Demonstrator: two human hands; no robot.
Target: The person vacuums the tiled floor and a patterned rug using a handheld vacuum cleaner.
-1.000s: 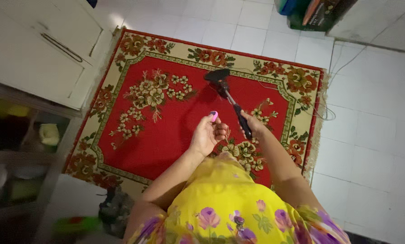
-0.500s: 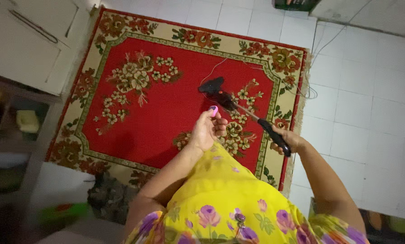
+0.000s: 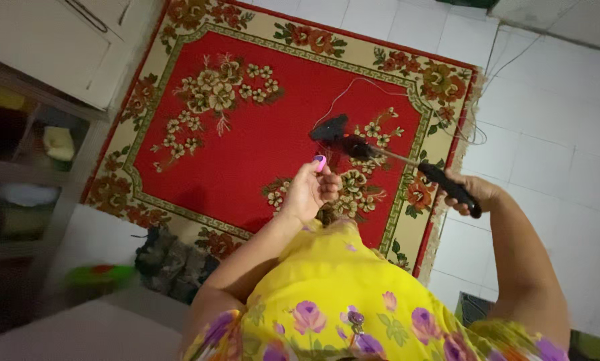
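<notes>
A red floral rug (image 3: 260,127) is lying on the white tiled floor (image 3: 547,160), and a black long-handled tool (image 3: 380,154) is hovering over its right half, near the right border. The right hand (image 3: 470,194) is closing its grip around the handle end, the long axis running from there up-left toward the rug's middle, head pointing away. The left hand (image 3: 310,190), nearer the head, is loosely curling, holding a small pink object (image 3: 320,162).

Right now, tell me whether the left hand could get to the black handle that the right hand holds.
Probably yes: the left hand is raised over the red rug, with open space between it and the black handle in the right hand.
</notes>
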